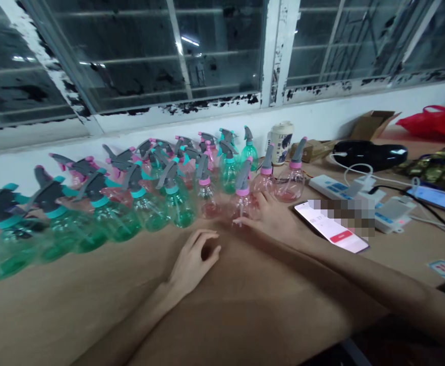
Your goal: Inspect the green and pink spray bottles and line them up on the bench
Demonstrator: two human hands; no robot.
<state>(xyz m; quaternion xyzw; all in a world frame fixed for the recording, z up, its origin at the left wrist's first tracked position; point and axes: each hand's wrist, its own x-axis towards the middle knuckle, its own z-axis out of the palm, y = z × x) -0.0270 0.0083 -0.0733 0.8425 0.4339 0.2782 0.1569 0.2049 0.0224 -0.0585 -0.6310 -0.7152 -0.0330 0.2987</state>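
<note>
My right hand [277, 218] is around the lower right side of a clear pink spray bottle [242, 192] with a grey and pink trigger head. Its thumb lies across the front of the bottle, near the base. Left of it, my left hand [194, 256] hovers low at the table with curled fingers, thumb and fingertips apart, holding nothing. The nearest bottles to that hand are a green spray bottle [179, 208] and a pink spray bottle [207, 197]. Two more pink bottles, a nearer one [264, 178] and a farther one [290, 182], stand behind my right hand.
Several green and pink spray bottles [115, 223] stand in rows along the wall below the window. At right are a paper cup [282, 142], a lit phone [331, 226], a power strip [329, 187] with cables, a black glossy object [371, 155] and a red bag [436, 124].
</note>
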